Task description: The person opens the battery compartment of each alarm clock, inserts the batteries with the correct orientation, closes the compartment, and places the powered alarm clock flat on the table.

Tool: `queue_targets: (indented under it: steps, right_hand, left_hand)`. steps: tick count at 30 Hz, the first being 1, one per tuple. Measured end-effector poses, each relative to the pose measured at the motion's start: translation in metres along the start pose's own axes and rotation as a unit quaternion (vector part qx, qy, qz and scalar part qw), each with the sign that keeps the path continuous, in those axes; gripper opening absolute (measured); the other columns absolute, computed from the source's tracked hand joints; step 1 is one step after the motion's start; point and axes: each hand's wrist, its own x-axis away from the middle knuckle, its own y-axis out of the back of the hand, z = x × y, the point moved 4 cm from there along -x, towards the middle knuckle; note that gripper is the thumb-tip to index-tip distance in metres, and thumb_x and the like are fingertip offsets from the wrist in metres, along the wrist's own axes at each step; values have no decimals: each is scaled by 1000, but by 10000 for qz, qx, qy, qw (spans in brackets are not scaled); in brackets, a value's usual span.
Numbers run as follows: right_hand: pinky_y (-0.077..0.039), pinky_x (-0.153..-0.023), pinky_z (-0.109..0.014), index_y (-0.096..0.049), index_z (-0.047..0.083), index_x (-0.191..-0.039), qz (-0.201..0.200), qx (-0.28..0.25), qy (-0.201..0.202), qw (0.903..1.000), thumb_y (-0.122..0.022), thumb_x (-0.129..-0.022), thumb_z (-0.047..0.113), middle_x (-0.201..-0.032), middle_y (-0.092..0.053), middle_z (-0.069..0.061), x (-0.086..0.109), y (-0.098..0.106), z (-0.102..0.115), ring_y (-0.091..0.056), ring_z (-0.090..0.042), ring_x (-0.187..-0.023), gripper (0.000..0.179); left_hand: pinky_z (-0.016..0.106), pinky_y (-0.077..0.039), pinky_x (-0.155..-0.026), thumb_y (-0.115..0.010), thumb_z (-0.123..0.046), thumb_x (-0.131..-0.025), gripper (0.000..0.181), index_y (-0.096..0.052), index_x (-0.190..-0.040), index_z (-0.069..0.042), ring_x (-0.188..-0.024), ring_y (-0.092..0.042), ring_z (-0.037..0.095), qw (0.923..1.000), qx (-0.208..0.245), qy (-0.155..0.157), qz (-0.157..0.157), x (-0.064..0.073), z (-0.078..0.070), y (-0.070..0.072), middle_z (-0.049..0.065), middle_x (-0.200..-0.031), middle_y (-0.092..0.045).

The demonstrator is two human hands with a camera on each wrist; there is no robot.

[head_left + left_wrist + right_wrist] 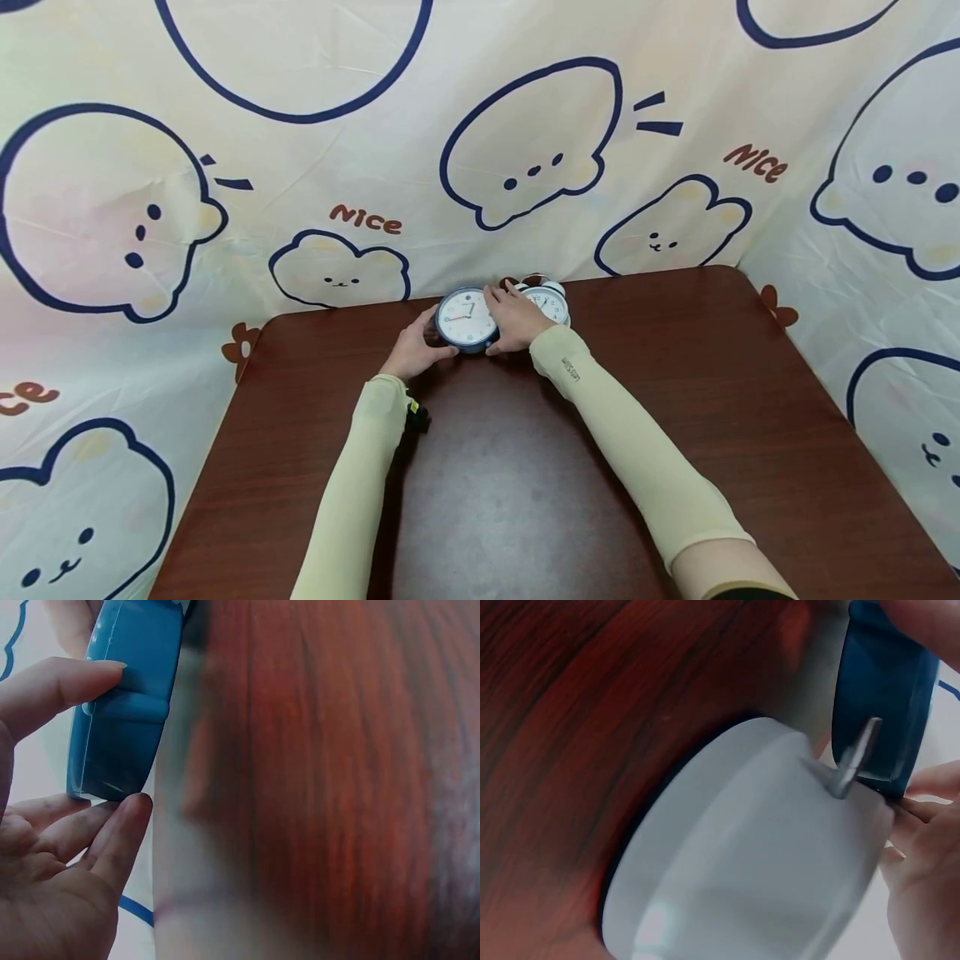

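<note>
At table [675,400] rear edge | blue clock [467,319] upright | left hand [414,348] and right hand [513,321] grip its sides, fingers curled | white clock [551,302] just beside.

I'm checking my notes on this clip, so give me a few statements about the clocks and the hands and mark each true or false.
1. Both hands hold the blue clock. True: the left hand grips its left side and the right hand its right.
2. The white clock lies flat on its face. False: it stands upright beside the blue one, behind the right hand.
3. The clocks sit near the far edge of the table. True.
4. The blue clock's face is black. False: it is white.
5. The arms are bare. False: both wear pale sleeves.
</note>
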Motion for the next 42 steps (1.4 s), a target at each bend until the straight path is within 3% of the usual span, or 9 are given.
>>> queue_targets:
  steps: [5,13,26,35,42]
  right_hand:
    - [-3,-131,-40,-7,-1,-165,128,-48,-18,9999,-80,-86,55,-171,-19,-20,-1,-7,-2,-11,-32,-161,121]
    - [-1,-131,-41,-10,-1,-165,82,120,-65,9999,-80,-85,56,-170,-22,-20,-2,-6,-7,-19,-29,-160,121]
    - [-1,-131,-40,-20,-3,-163,155,383,60,9991,-76,-89,55,-168,-29,-18,-1,-1,-4,-24,-28,-158,109]
    - [-2,-131,-43,-21,-2,-163,278,690,119,9972,-72,-91,59,-169,-27,-17,-1,2,-4,-25,-27,-158,107]
    - [-2,-131,-44,-21,-3,-163,318,713,74,9969,-72,-91,59,-169,-27,-18,0,0,-3,-24,-28,-158,108]
  left_hand:
    - [49,-45,-113,-84,-15,-86,94,-30,-163,-17,-132,-55,33,9999,0,118,-1,-2,4,-5,14,-150,-53]
    - [49,-44,-114,-83,-17,-87,94,-29,-164,-14,-133,-54,34,9999,17,145,-19,-7,1,-9,16,-149,-53]
    - [52,-41,-116,-81,-29,-89,94,-28,-164,-11,-136,-53,35,9984,-484,243,160,-12,1,-5,19,-148,-55]
    - [52,-35,-121,-78,-37,-91,103,-12,-168,-14,-148,-42,33,9972,-453,463,384,-12,5,-7,19,-161,-42]
    - [53,-30,-124,-73,-40,-94,102,-7,-168,-16,-153,-33,33,9945,-755,633,362,-7,2,-10,19,-165,-37]
